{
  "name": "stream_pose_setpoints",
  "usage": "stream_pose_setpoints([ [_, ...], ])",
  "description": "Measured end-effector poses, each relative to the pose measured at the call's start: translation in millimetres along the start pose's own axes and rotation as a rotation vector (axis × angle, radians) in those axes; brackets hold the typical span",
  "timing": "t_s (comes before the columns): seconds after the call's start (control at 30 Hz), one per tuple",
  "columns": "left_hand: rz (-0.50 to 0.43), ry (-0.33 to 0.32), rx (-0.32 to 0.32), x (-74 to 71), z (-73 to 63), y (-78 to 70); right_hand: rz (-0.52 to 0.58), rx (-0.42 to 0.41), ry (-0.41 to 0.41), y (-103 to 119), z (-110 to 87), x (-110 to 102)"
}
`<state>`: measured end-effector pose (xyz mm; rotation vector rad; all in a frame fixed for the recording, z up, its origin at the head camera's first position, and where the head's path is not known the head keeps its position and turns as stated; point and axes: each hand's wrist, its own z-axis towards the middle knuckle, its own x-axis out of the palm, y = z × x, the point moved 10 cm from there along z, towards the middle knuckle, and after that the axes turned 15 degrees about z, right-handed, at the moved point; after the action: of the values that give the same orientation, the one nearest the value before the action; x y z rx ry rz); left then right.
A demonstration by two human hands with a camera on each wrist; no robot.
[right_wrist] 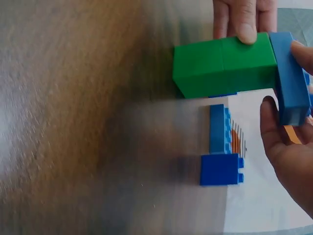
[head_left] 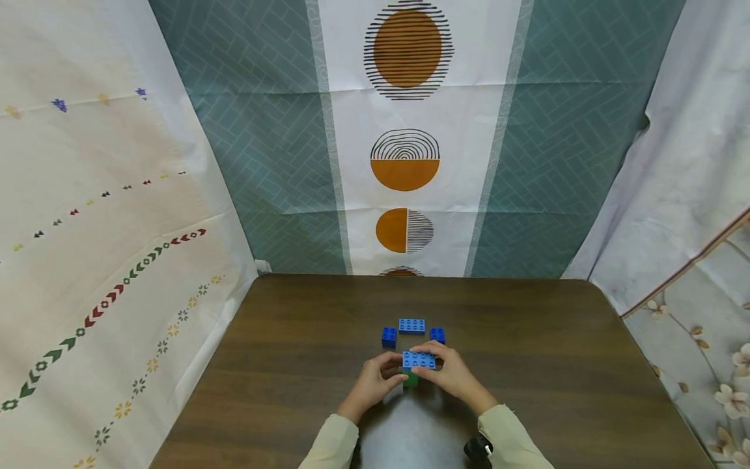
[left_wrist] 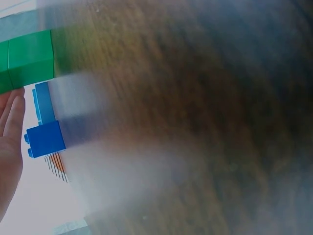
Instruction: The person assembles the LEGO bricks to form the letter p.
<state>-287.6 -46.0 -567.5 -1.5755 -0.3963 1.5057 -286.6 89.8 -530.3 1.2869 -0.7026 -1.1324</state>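
Observation:
Two green bricks (right_wrist: 222,66) stand stacked on the table. A longer light blue brick (head_left: 418,360) lies across the top of the stack. My right hand (head_left: 454,374) pinches this blue brick between thumb and fingers, the thumb at its near side in the head view. My left hand (head_left: 375,384) grips the green stack from the left, a fingertip (right_wrist: 247,34) against the upper green brick. At the left wrist view's edge, part of the left hand (left_wrist: 11,142) shows beside the green bricks (left_wrist: 32,56).
Beyond the hands, another light blue brick (head_left: 412,326) lies on the wooden table (head_left: 281,365). A dark blue brick (head_left: 389,337) sits to its left and a second dark blue brick (head_left: 437,335) to its right. Patterned cloths hang behind and at both sides.

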Motion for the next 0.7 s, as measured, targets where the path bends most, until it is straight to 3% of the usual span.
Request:
stream_pose_setpoints([
  [0.27, -0.043, -0.018, 0.022, -0.5, 1.2, -3.7, -0.008, 0.004, -0.024, 4.6, 3.3, 1.9],
  [0.5, -0.042, -0.006, 0.016, -16.6, -6.7, -36.3, -0.002, 0.038, -0.031, 1.8, 3.6, 1.5],
  [0.7, -0.053, -0.013, 0.009, -2.7, -1.4, -8.9, 0.016, 0.052, -0.046, -2.7, 2.0, 1.7],
])
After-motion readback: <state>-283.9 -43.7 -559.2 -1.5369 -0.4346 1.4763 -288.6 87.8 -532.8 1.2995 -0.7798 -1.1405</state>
